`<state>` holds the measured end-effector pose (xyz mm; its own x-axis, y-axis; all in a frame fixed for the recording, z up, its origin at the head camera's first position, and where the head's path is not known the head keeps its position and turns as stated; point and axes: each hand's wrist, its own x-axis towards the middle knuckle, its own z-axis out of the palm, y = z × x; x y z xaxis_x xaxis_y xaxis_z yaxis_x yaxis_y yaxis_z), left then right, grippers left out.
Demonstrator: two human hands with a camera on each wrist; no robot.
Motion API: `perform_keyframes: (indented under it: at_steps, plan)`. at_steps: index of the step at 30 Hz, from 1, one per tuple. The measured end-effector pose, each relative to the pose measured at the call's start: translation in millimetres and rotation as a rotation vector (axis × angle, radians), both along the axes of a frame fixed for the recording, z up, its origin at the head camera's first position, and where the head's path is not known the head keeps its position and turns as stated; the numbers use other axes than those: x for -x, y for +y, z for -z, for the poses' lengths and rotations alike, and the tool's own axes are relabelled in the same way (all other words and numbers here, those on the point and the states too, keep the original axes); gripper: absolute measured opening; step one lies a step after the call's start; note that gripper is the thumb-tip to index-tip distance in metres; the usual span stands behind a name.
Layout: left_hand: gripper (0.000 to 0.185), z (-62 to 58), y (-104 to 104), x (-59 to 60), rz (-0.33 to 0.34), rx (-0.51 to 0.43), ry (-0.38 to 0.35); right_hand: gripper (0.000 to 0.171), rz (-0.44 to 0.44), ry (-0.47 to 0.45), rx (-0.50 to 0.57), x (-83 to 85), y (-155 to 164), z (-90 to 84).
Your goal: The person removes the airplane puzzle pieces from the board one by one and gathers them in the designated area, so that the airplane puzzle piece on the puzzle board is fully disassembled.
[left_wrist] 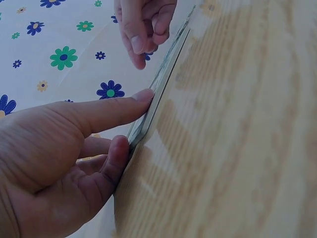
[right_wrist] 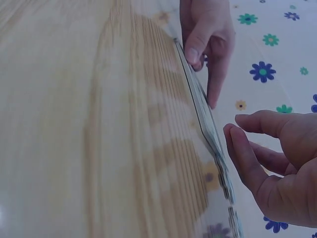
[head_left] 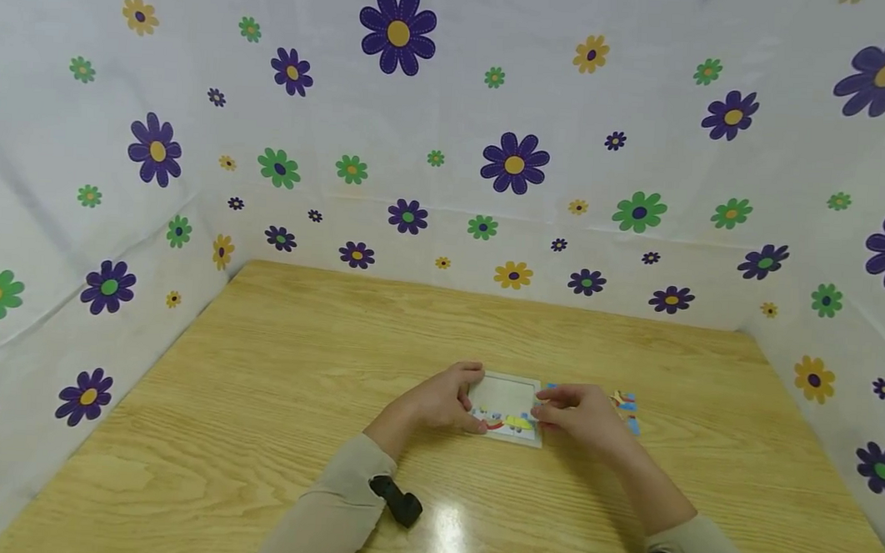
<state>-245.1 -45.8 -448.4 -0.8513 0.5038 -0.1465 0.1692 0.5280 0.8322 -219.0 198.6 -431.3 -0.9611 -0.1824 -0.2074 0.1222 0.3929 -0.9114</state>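
On table centre | I see left hand (head_left: 439, 402) pinching puzzle tray (head_left: 507, 395) at its left edge | right hand (head_left: 578, 413) fingers loosely curled at tray's right edge, grip unclear | loose puzzle pieces (head_left: 626, 403) just right | wooden table (head_left: 271, 401), floral cloth (head_left: 450, 127) around

The head view looks forward and down over the whole worktop (head_left: 272, 384). Each wrist view skims low and close along its surface. All three share the puzzle tray (head_left: 507, 401).
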Motion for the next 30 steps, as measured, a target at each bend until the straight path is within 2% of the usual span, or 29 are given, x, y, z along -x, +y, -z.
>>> perform_keyframes:
  at_steps: [4,11,20,25,30]
  plan:
    - [0.089,1.4,-1.2,0.4,0.004,-0.002,0.009,0.035,-0.032,-0.015,0.022,0.9,-15.3,1.2]
    - [0.089,3.1,-2.8,0.7,0.024,0.002,0.031,0.038,-0.135,0.016,0.025,1.0,-35.5,1.1]
    - [0.09,3.5,-3.8,0.3,0.046,0.013,0.043,0.035,-0.235,-0.048,0.112,2.8,-51.3,8.9]
    - [0.09,1.7,-4.4,0.9,0.044,0.009,0.032,0.034,-0.27,-0.041,0.073,0.6,-55.7,6.1]
    - [0.09,2.0,-4.5,1.2,0.05,0.012,0.035,0.03,-0.293,0.02,0.001,-0.5,-59.2,5.8]
